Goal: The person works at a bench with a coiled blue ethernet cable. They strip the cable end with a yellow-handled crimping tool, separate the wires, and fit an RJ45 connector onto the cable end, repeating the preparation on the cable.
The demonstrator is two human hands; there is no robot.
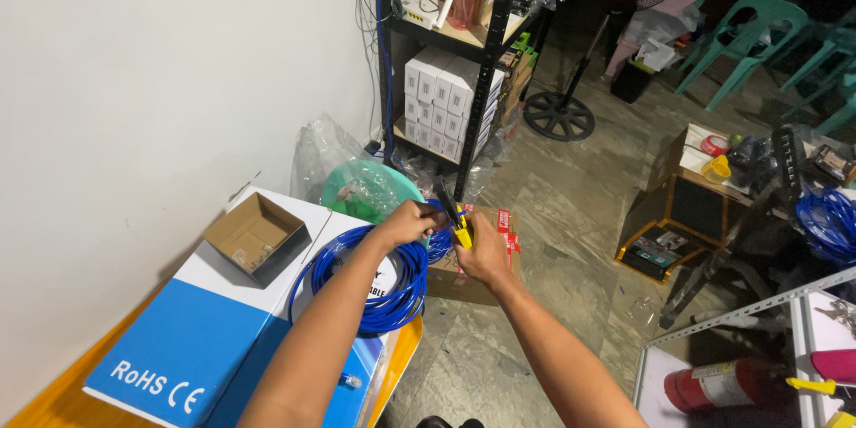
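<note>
My left hand (pixel 407 221) is closed around the end of a blue cable held out in front of me. My right hand (pixel 480 250) grips a yellow and black hand tool (pixel 456 219) whose black handles point up and left, meeting the cable end between the two hands. The rest of the blue cable lies as a coil (pixel 374 278) on a large white and blue cardboard box (pixel 192 339), just below my left forearm. The cable tip itself is hidden by my fingers and the tool.
A small open brown carton (pixel 254 236) sits on the big box at left. Behind are clear plastic bags (pixel 352 174), a black shelf rack with white boxes (pixel 446 98), a fan base (pixel 558 116), green chairs (pixel 758 31), more blue cable (pixel 829 218), a red extinguisher (pixel 718 385).
</note>
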